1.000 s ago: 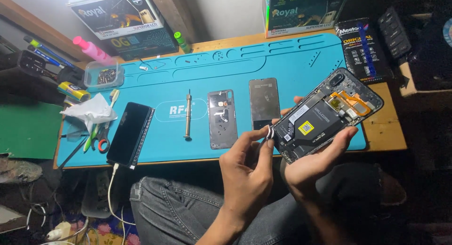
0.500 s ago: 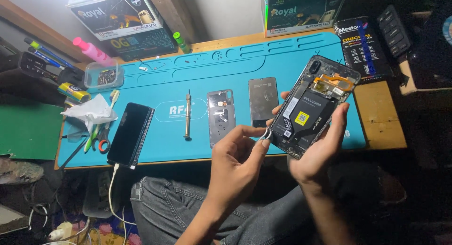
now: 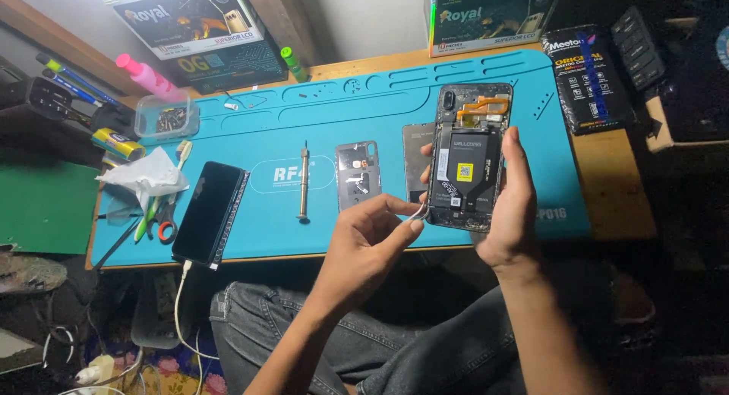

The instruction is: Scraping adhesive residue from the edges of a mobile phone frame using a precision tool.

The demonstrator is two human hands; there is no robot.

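My right hand (image 3: 510,213) grips an opened phone (image 3: 465,163) by its sides, held upright above the blue work mat (image 3: 364,110). The phone's back is off, showing a black battery with a yellow label and an orange flex cable near the top. My left hand (image 3: 364,239) pinches a small white strip (image 3: 417,213) at the phone's lower left corner, between thumb and forefinger. What the strip is fixed to is too small to tell.
On the mat lie a metal screwdriver (image 3: 303,184), a grey inner cover (image 3: 357,173), a dark plate (image 3: 414,156) partly behind the phone, and a black phone (image 3: 209,211) on a cable. A clear parts box (image 3: 167,118), tissue (image 3: 144,175) and scissors (image 3: 163,229) sit left. Cartons stand behind.
The opened phone has turned from a tilt to upright and shifted left. My left hand stayed pinched at its lower corner and followed it.
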